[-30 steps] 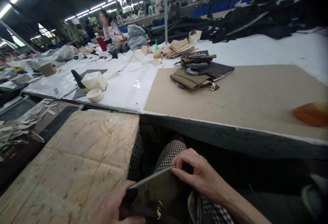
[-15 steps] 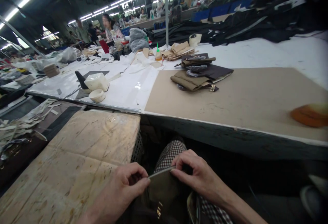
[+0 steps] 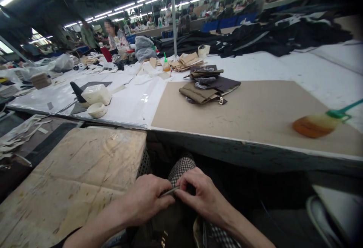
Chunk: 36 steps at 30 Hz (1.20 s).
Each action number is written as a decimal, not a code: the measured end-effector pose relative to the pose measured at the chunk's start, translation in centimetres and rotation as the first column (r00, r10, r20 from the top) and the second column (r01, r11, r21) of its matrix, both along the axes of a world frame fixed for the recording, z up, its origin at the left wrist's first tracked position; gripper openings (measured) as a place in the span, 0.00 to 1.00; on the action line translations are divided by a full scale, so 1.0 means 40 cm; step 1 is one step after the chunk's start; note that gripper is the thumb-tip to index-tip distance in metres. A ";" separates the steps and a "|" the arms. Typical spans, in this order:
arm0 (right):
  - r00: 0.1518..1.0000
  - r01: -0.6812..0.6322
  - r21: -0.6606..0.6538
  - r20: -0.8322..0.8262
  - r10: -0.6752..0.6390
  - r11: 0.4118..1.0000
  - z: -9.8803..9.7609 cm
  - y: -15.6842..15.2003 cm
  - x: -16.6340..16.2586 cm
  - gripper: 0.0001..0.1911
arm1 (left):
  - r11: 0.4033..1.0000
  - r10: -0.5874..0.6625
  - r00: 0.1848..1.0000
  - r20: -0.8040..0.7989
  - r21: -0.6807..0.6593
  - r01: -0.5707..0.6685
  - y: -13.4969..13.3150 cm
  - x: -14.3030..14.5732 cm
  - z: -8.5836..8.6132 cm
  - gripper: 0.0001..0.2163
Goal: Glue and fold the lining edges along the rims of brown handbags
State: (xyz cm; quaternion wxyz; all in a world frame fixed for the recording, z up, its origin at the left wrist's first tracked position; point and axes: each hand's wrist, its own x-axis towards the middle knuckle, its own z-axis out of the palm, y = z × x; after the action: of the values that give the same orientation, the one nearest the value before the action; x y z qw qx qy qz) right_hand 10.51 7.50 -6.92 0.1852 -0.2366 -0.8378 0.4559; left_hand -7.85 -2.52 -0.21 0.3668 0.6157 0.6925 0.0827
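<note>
On my lap lies a dark olive-brown bag piece (image 3: 170, 217), its lower part in shadow, with small gold-coloured metal fittings (image 3: 163, 238) near the bottom of the view. My left hand (image 3: 150, 195) pinches its upper edge between thumb and fingers. A short way to the right, the thumb and forefinger of my right hand (image 3: 200, 193) grip the same edge. The two pinches are close together, with only a short stretch of edge showing between them. Checked cloth (image 3: 181, 166) covers my leg behind the hands.
A stack of folded brown pieces (image 3: 202, 91) with a gold buckle lies on the tan board (image 3: 263, 106). At right is an amber-filled squeeze bottle (image 3: 316, 125). A white block (image 3: 96, 93) and tape roll (image 3: 96, 110) sit at left, beyond a stained paper-covered surface (image 3: 85, 164).
My hands have drawn closer together along the piece's edge, the left hand moving right. The camera has turned right, bringing more of the squeeze bottle into view.
</note>
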 end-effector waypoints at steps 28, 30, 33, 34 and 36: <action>0.997 0.047 -0.119 -0.059 -0.054 0.992 -0.013 0.044 0.042 0.10 | 0.999 0.013 0.993 0.114 -0.039 -0.008 -0.001 0.004 -0.033 0.11; 0.995 0.074 -0.129 -0.050 -0.081 0.989 -0.015 0.038 0.041 0.10 | 0.999 0.011 0.996 0.091 -0.038 -0.007 -0.003 0.001 -0.030 0.11; 0.992 0.111 -0.173 -0.034 -0.118 0.979 -0.014 0.029 0.038 0.11 | 0.998 -0.007 0.998 0.056 -0.062 0.011 0.002 -0.002 -0.021 0.11; 0.991 0.118 -0.184 -0.032 -0.126 0.976 -0.014 0.025 0.038 0.11 | 0.997 -0.011 0.999 0.044 -0.071 0.014 0.006 -0.002 -0.020 0.11; 0.990 0.124 -0.200 -0.040 -0.134 0.972 -0.016 0.017 0.035 0.11 | 0.998 -0.021 0.999 0.031 -0.064 0.023 0.021 0.004 -0.022 0.12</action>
State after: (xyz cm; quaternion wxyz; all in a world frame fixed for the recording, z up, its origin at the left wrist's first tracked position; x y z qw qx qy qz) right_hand 11.92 8.19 -7.57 0.2122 -0.2956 -0.7662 0.5296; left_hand -7.70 -1.67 -1.07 0.3979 0.6099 0.6822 0.0655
